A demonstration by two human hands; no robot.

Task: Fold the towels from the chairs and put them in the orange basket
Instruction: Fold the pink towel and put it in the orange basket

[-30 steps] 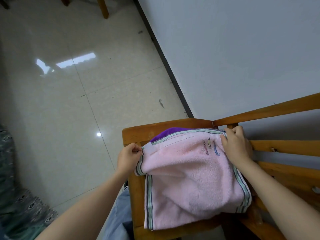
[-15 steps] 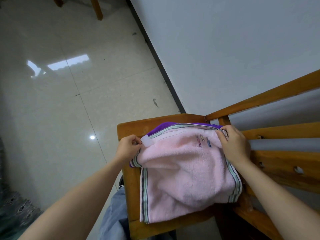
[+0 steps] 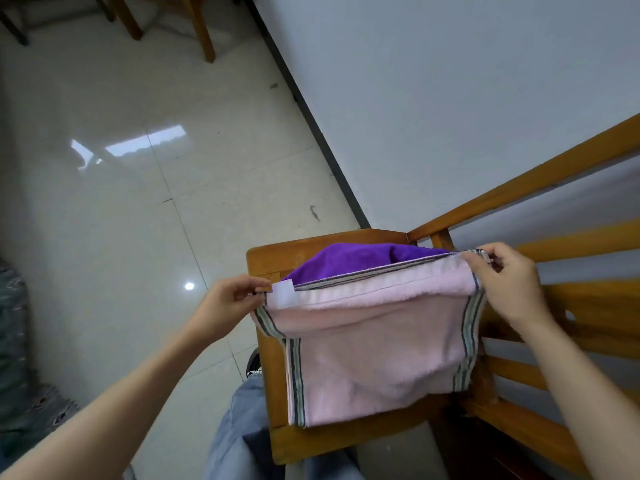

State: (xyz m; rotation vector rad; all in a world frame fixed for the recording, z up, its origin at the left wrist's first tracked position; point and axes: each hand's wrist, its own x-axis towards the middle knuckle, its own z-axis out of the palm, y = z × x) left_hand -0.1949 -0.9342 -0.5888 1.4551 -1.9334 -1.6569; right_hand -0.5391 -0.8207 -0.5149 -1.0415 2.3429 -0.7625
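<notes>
A pink towel (image 3: 374, 348) with grey-green striped borders hangs over the seat of a wooden chair (image 3: 273, 258). My left hand (image 3: 228, 306) pinches its top left corner beside a white label. My right hand (image 3: 502, 282) pinches the top right corner near the chair's back rails. The top edge is stretched taut between both hands and lifted off the seat. Beneath it on the seat lies a purple towel (image 3: 346, 258), partly uncovered. The orange basket is not in view.
The chair's slatted wooden back (image 3: 554, 244) runs along the right, against a pale wall (image 3: 450, 98). Glossy tiled floor (image 3: 121, 202) spreads to the left. More wooden chair legs (image 3: 201, 32) stand at the top. A patterned dark cloth (image 3: 20, 375) lies at the far left.
Both hands have lifted the pink towel's top edge and pulled it toward me, so more of the purple towel shows. The embroidered figures are no longer visible.
</notes>
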